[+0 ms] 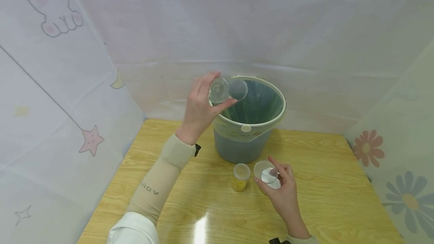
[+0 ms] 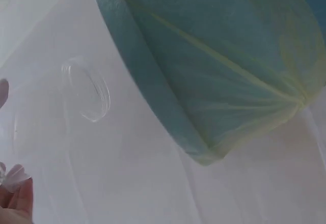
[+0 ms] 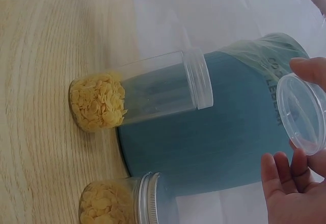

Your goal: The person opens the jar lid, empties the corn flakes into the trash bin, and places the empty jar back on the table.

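Clear jar (image 1: 228,89) is gripped by left hand (image 1: 199,107), lid (image 3: 304,113) by right hand (image 1: 283,189), with two flake jars (image 3: 140,92) before the bin (image 1: 240,148).

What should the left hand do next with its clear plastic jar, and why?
I'd probably turn the clear cylindrical plastic jar upright with the left hand: it is tilted near the grey-blue plastic bucket, no contents show inside, and the right hand holds a clear round plastic lid that might fit.
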The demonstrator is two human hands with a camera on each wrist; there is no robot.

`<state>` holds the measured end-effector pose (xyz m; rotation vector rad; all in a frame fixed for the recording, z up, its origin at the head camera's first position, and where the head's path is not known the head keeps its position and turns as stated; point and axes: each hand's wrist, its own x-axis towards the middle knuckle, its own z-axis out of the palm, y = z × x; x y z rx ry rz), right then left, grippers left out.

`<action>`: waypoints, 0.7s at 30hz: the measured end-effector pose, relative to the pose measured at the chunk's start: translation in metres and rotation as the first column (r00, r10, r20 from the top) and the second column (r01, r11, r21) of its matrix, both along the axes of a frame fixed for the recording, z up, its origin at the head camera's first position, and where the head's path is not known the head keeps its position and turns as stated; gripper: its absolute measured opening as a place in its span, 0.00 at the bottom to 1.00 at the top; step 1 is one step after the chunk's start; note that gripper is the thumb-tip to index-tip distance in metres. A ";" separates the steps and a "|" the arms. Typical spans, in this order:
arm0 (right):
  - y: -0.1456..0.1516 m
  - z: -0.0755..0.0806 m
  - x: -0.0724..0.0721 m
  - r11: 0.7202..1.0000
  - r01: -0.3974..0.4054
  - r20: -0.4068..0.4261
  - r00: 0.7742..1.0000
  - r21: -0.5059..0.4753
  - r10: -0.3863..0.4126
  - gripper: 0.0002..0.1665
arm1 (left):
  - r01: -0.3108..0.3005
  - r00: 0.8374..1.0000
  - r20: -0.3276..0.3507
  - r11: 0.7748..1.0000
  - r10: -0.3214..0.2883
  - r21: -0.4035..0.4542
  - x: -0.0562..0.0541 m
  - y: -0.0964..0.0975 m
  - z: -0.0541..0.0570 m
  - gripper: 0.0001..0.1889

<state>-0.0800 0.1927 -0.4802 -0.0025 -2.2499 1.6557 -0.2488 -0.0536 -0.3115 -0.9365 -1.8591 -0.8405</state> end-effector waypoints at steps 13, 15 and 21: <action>0.001 -0.001 -0.002 1.000 0.002 -0.002 1.000 0.022 -0.002 0.47 | 0.000 0.992 0.127 0.993 0.015 -0.116 -0.004 0.004 -0.011 0.42; 0.001 -0.002 -0.002 1.000 0.007 0.012 1.000 0.022 -0.007 0.47 | -0.018 0.989 0.147 0.995 0.032 -0.096 -0.004 0.002 -0.013 0.42; 0.000 -0.004 -0.004 1.000 0.006 0.021 1.000 0.019 -0.007 0.47 | -0.062 0.973 0.222 0.998 0.067 -0.031 -0.002 -0.003 -0.015 0.42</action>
